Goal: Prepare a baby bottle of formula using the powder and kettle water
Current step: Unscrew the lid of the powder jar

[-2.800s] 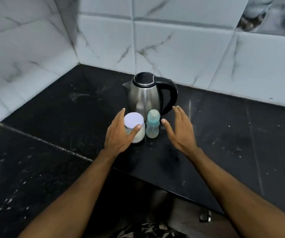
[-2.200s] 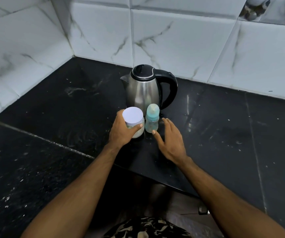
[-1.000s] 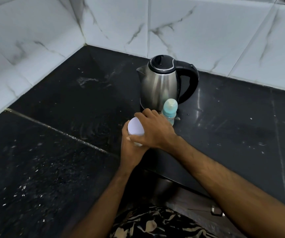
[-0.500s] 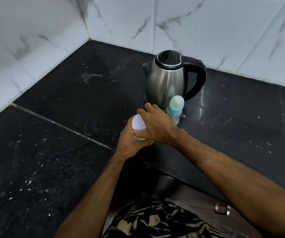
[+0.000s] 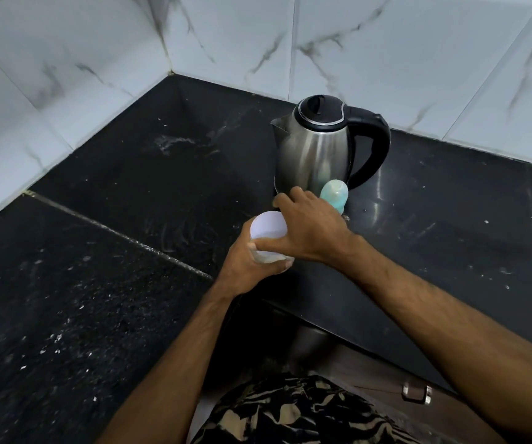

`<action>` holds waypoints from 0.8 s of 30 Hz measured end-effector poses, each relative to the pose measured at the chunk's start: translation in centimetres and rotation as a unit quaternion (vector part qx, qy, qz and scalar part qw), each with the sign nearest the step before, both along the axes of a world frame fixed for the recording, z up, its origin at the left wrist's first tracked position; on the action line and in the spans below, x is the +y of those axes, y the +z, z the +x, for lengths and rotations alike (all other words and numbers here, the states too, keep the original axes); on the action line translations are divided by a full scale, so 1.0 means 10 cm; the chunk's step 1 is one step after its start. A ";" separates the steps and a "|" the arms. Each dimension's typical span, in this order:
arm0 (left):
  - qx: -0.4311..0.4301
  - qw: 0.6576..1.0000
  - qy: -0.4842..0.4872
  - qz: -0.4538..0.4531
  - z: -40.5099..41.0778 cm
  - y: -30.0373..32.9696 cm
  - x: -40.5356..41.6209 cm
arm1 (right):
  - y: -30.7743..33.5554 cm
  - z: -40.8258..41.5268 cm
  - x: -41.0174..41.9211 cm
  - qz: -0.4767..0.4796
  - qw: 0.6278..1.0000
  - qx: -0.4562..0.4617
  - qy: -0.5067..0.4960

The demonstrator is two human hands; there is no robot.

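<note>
1. The kettle [image 5: 317, 149] is the landmark: a rounded body of brushed stainless steel with a glossy black plastic lid and a thick looped black handle on its right, standing upright on the counter [image 5: 130, 187].
2. The counter is polished black stone, speckled with pale flecks and crossed by a thin grout seam; a dull smear marks the surface left of the kettle.
3. The baby bottle [image 5: 335, 195] stands upright just in front of the kettle's base, small and cylindrical, with a domed translucent teal cap; its lower part is hidden behind the right hand [image 5: 309, 230].
4. The powder jar [image 5: 269, 235] is held in front of the kettle and left of the bottle: a short round tub, translucent white, with a flat matte white lid.
5. The left hand [image 5: 251, 267] wraps the jar's body from below, fingers curled round its wall.
6. The right hand lies over the lid, thumb and fingers curled round its rim.
7. Behind the kettle rise glossy white wall tiles [image 5: 386, 43] with grey marble veins.
</note>
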State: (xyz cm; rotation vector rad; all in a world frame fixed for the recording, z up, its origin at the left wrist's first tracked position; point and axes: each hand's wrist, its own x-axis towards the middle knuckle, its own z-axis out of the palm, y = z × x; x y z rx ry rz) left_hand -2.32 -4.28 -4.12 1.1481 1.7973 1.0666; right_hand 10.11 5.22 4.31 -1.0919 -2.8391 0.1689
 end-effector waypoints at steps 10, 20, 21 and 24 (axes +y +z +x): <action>-0.003 1.000 -0.003 -0.023 0.02 -0.01 0.04 | 0.07 0.00 0.01 -0.136 0.987 -0.007 0.091; 0.022 1.000 -0.007 -0.019 0.01 -0.04 0.10 | -0.08 -0.09 -0.05 -0.161 0.980 0.040 0.114; 0.017 0.999 -0.017 -0.024 0.01 -0.04 0.11 | -0.08 -0.07 -0.04 -0.174 0.976 0.050 0.122; 0.009 1.000 0.001 -0.007 -0.01 -0.05 0.06 | -0.08 -0.04 -0.06 -0.131 0.985 0.076 0.081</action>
